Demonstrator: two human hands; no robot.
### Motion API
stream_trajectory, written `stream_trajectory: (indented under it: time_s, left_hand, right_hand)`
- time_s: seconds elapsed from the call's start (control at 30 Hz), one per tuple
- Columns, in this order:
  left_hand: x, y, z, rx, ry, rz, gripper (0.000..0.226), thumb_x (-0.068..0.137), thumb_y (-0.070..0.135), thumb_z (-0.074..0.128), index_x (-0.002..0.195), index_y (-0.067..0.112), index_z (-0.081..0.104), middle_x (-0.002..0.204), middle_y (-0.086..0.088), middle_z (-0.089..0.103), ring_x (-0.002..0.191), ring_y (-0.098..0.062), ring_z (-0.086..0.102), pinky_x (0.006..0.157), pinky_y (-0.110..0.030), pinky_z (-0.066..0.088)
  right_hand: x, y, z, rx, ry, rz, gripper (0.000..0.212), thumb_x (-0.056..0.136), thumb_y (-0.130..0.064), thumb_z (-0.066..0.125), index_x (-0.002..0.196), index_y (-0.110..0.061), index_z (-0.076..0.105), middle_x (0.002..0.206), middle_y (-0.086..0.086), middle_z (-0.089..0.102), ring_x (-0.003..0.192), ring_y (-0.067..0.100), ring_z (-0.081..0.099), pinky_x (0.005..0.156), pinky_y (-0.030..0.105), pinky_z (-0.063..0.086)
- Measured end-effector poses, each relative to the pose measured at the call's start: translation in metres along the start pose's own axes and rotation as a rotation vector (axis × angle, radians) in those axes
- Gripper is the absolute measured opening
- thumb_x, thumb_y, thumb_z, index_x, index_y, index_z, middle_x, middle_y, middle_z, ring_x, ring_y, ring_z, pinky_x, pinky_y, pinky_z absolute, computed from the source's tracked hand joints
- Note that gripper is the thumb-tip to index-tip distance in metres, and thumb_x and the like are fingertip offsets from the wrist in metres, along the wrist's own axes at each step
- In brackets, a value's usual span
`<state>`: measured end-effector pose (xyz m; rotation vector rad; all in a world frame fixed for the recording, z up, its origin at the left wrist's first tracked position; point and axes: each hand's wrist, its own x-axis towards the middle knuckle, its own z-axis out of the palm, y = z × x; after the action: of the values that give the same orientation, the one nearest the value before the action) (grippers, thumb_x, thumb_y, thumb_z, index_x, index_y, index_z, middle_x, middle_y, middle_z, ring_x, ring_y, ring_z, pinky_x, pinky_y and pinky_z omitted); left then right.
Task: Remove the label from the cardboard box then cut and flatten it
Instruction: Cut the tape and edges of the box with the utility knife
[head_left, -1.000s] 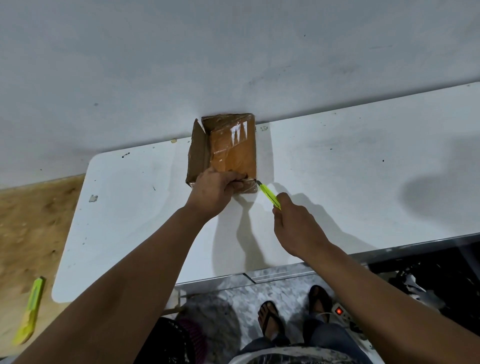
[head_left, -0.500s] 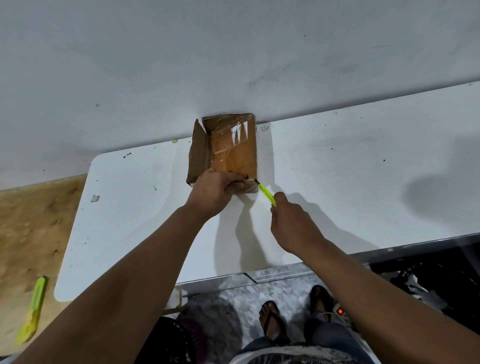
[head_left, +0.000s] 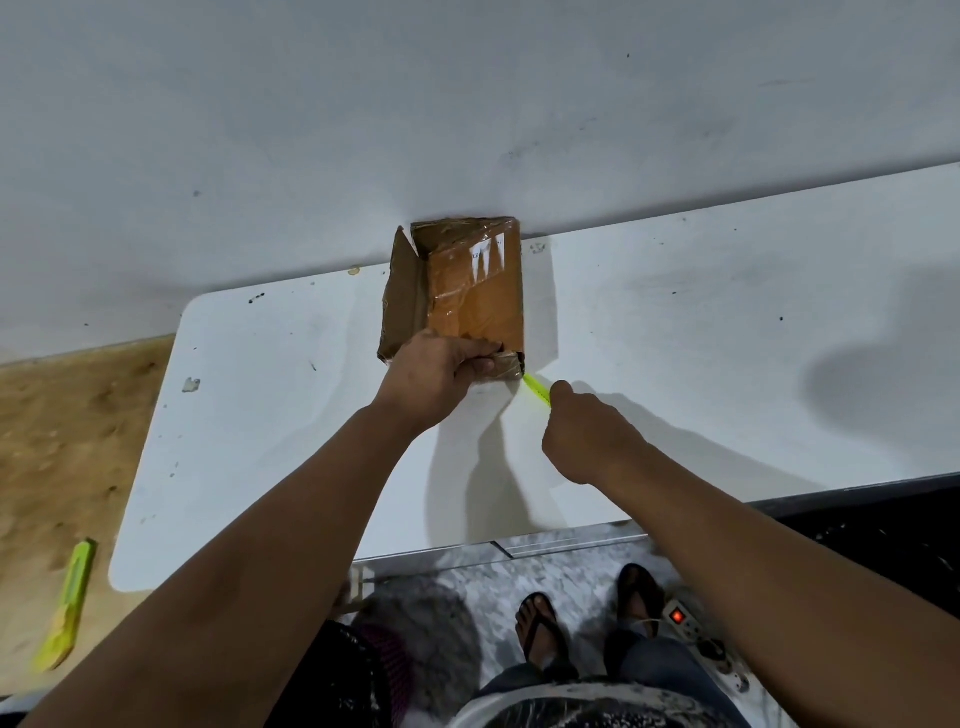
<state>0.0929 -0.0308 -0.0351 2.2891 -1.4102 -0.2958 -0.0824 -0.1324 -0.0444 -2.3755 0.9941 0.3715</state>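
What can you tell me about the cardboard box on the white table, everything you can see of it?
The cardboard box is small, brown and wrapped in glossy clear tape that catches the light. It lies on the white table with its far end against the wall. A plain cardboard flap stands open along its left side. The left hand grips its crumpled near end, and the right hand holds a yellow-green utility knife with its tip at the near right corner. No label can be made out.
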Motion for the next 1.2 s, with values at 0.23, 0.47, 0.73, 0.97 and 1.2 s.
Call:
stream_trajectory:
  time_s: [0.23,0.47,0.73,0.97,1.2]
  left_hand:
    - [0.000,-0.001,0.001,-0.002,0.027,0.014,0.025,0.099,0.028,0.062,0.122,0.029,0.073,0.111,-0.009,0.075,0.099,-0.035,0.065,0.085,-0.036,0.055]
    - [-0.001,0.000,0.002,-0.024,0.032,0.005,0.024,0.096,0.028,0.065,0.119,0.029,0.075,0.111,-0.001,0.077,0.101,-0.027,0.068,0.077,-0.022,0.045]
    - [0.003,0.002,0.003,-0.085,0.006,-0.011,0.026,0.095,0.030,0.067,0.120,0.028,0.074,0.120,0.003,0.074,0.109,-0.019,0.069,0.091,-0.032,0.055]
    - [0.003,0.003,0.009,-0.086,0.027,-0.058,0.026,0.095,0.033,0.067,0.120,0.031,0.074,0.120,0.005,0.074,0.110,-0.019,0.068,0.090,-0.036,0.056]
    - [0.001,0.004,0.012,0.054,0.081,-0.090,0.026,0.095,0.041,0.062,0.119,0.043,0.071,0.119,0.016,0.072,0.119,-0.020,0.057,0.098,-0.044,0.037]
  right_hand:
    - [0.003,0.006,0.001,0.117,-0.079,-0.004,0.007,0.096,-0.018,0.038,0.098,-0.012,0.036,0.092,0.012,0.053,0.078,0.031,0.051,0.057,0.032,0.033]
    - [-0.020,0.036,0.000,0.023,0.097,-0.048,0.012,0.097,-0.034,0.039,0.095,-0.021,0.039,0.072,-0.002,0.048,0.066,0.027,0.051,0.057,0.033,0.036]
    - [-0.016,0.052,-0.013,0.743,0.094,0.045,0.031,0.099,-0.041,0.039,0.092,-0.013,0.049,0.065,0.008,0.043,0.050,0.021,0.036,0.047,0.031,0.032]
    - [0.008,0.043,-0.027,1.373,0.060,0.183,0.031,0.102,-0.037,0.045,0.110,-0.011,0.060,0.073,0.005,0.043,0.055,0.018,0.043,0.043,0.026,0.036]
    - [0.015,0.042,-0.031,1.371,0.112,0.201,0.029,0.099,-0.037,0.052,0.104,-0.009,0.061,0.074,0.004,0.041,0.056,0.017,0.043,0.042,0.026,0.033]
